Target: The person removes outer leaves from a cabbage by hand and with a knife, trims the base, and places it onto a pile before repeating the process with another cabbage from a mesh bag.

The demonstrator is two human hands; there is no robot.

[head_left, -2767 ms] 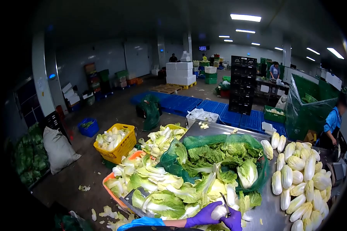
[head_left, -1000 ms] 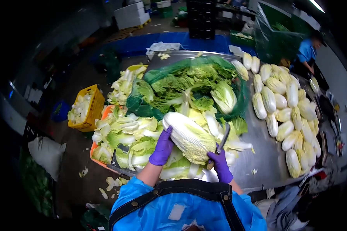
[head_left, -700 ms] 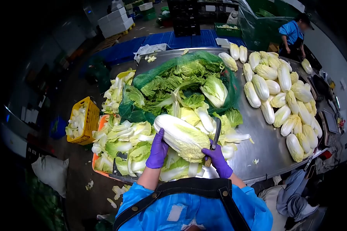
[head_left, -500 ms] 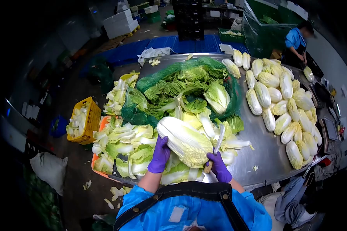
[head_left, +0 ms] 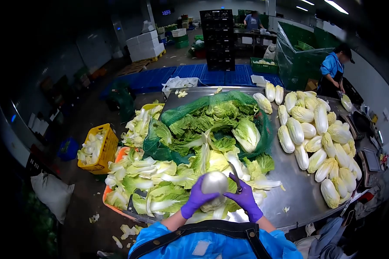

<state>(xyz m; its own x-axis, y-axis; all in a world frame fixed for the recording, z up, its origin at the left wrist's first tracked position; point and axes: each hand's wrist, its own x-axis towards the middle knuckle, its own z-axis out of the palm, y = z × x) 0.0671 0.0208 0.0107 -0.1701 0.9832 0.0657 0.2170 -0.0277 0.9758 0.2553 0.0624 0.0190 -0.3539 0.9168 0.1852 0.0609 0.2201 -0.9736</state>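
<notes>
On the floor at far left lies a pale sack (head_left: 52,194), and next to it a yellow crate (head_left: 111,144) holds white cabbage scraps. An orange crate (head_left: 107,203) sits just under the table's left edge, and a heap of loose outer leaves (head_left: 155,181) spills over that edge, so the left side is crowded. The left hand (head_left: 196,199), in a purple glove, is curled tight around the lower left of a napa cabbage (head_left: 214,183), which stands at the near edge of the steel table (head_left: 294,190) right in front of the person's apron. The cabbage is seen end-on, with its rounded pale end toward the camera. Its long axis runs roughly along the line of sight, so most of its length is hidden. The right hand (head_left: 247,200), also gloved, is closed on the handle of a knife (head_left: 236,178), and the dark blade rises against the cabbage's right side. Behind both hands a green net bag (head_left: 190,110) full of leafy cabbages blocks the middle of the table. To the right of the right hand a strip of bare steel runs to the curved near edge, which is the only open space. Beyond it trimmed cabbages (head_left: 320,134) lie packed side by side out to the far right edge. A co-worker (head_left: 331,69) in blue stands behind that pile.
</notes>
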